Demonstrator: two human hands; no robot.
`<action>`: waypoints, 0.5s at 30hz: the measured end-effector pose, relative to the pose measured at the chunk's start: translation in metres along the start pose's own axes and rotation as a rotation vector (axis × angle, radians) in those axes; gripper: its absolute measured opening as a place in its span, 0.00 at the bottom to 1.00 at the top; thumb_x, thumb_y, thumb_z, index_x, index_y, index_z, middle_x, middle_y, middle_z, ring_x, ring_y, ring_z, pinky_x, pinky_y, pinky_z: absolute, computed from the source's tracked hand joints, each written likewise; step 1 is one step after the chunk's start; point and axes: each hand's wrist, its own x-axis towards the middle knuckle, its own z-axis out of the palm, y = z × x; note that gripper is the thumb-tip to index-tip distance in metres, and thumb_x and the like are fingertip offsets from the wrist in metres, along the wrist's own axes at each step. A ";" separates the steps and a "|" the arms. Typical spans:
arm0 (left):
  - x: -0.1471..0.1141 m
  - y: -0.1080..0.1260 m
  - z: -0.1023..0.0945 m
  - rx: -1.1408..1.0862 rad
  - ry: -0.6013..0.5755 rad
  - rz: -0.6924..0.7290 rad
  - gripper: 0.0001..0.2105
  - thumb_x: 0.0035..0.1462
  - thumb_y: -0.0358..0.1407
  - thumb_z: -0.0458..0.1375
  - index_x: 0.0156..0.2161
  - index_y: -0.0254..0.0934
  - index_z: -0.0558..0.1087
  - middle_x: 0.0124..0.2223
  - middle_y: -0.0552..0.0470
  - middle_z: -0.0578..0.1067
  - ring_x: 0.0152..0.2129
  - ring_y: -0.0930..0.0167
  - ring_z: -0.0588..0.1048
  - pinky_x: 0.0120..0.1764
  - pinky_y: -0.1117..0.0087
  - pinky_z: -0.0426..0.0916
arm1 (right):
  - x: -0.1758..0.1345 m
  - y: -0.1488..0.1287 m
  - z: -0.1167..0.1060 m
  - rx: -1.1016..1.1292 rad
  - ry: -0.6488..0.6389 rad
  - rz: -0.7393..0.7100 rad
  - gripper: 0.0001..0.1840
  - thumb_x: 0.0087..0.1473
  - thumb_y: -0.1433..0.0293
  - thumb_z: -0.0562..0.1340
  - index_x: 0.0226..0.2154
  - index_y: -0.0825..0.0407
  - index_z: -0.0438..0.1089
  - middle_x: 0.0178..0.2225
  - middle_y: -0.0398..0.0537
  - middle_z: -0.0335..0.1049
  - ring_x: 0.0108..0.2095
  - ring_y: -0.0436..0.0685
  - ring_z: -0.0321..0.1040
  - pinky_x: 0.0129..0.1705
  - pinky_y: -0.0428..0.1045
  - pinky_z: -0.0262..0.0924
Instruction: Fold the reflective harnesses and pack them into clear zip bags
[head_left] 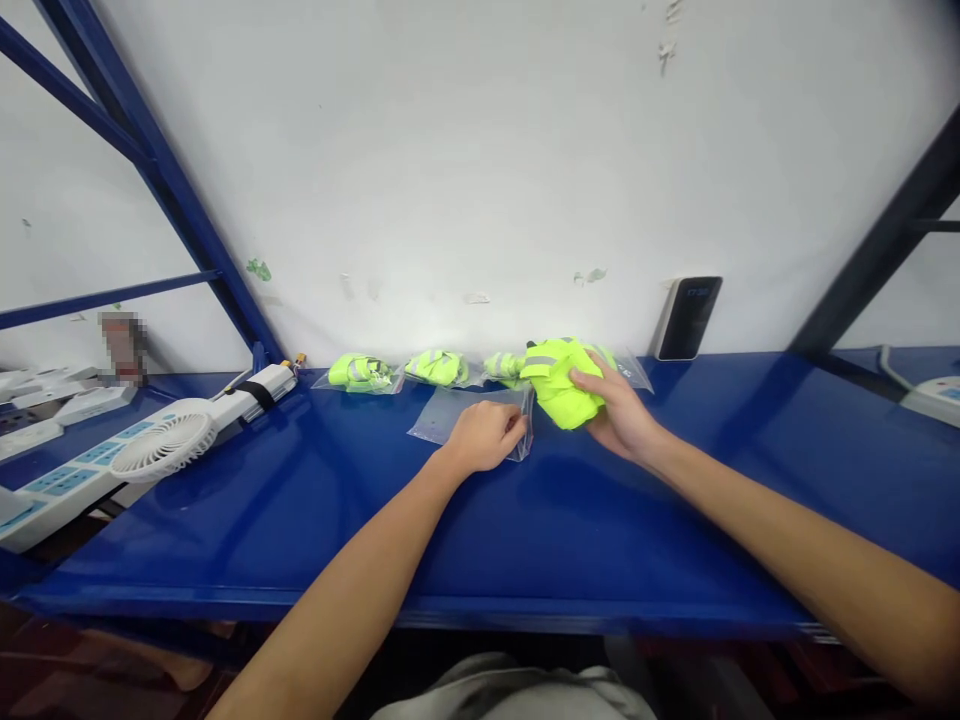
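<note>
My right hand (624,405) grips a bundled neon-yellow reflective vest (564,385) with grey stripes, raised a little above the blue table. Just left of it, my left hand (486,436) is closed on the right-hand edge of a clear plastic bag (439,415), which lies flat on the table. Along the wall behind sit more yellow vests in clear bags, among them a bagged vest (360,373) at the left and another bagged vest (436,367) beside it. The vest in my right hand partly hides others behind it.
A white fan (163,445) rests on a long power strip (82,462) at the left. Against the wall on the right stands a black-fronted device (688,318). Blue metal frame posts (187,210) rise at both sides of the blue table (585,530).
</note>
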 end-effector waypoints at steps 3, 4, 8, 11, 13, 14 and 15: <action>0.004 -0.002 0.002 -0.082 0.002 -0.010 0.19 0.66 0.41 0.44 0.30 0.37 0.72 0.29 0.48 0.76 0.26 0.67 0.73 0.31 0.69 0.61 | -0.001 0.002 -0.002 -0.090 -0.012 0.050 0.29 0.51 0.56 0.65 0.53 0.46 0.61 0.48 0.52 0.73 0.46 0.65 0.73 0.42 0.56 0.70; 0.005 -0.003 0.002 -0.103 0.011 -0.008 0.18 0.66 0.40 0.44 0.30 0.37 0.72 0.29 0.49 0.76 0.26 0.67 0.72 0.31 0.69 0.60 | 0.000 0.004 -0.005 -0.171 -0.019 0.057 0.30 0.49 0.56 0.67 0.52 0.46 0.62 0.46 0.50 0.74 0.44 0.65 0.73 0.41 0.56 0.70; 0.004 -0.006 0.000 -0.080 0.092 -0.034 0.17 0.66 0.37 0.44 0.28 0.38 0.69 0.26 0.51 0.73 0.24 0.68 0.70 0.29 0.69 0.57 | 0.003 0.011 -0.016 -0.431 -0.037 0.060 0.30 0.49 0.53 0.68 0.52 0.47 0.64 0.48 0.50 0.72 0.47 0.66 0.70 0.45 0.57 0.67; 0.002 -0.001 -0.003 -0.029 0.204 -0.070 0.18 0.67 0.38 0.43 0.27 0.38 0.67 0.25 0.52 0.71 0.23 0.69 0.69 0.29 0.69 0.56 | 0.004 0.010 -0.018 -0.490 -0.085 0.082 0.31 0.50 0.53 0.67 0.53 0.49 0.65 0.51 0.53 0.71 0.51 0.69 0.68 0.50 0.59 0.65; 0.001 0.004 -0.006 0.004 0.269 -0.054 0.19 0.68 0.38 0.42 0.27 0.38 0.66 0.25 0.52 0.70 0.23 0.70 0.68 0.30 0.69 0.57 | 0.003 0.007 -0.016 -0.533 -0.098 0.067 0.33 0.49 0.54 0.67 0.54 0.49 0.66 0.54 0.54 0.70 0.54 0.71 0.66 0.54 0.61 0.62; 0.001 0.006 -0.007 0.026 0.295 -0.027 0.18 0.68 0.38 0.42 0.28 0.38 0.66 0.26 0.52 0.70 0.24 0.70 0.68 0.31 0.69 0.59 | 0.003 0.005 -0.015 -0.552 -0.102 0.050 0.33 0.48 0.54 0.68 0.54 0.49 0.67 0.55 0.54 0.69 0.55 0.72 0.65 0.55 0.62 0.60; 0.001 0.007 -0.008 0.052 0.320 0.010 0.18 0.68 0.37 0.42 0.28 0.37 0.66 0.27 0.51 0.70 0.26 0.69 0.69 0.32 0.68 0.60 | 0.002 0.004 -0.013 -0.559 -0.106 0.034 0.33 0.48 0.55 0.69 0.54 0.49 0.68 0.55 0.54 0.69 0.56 0.72 0.64 0.57 0.62 0.59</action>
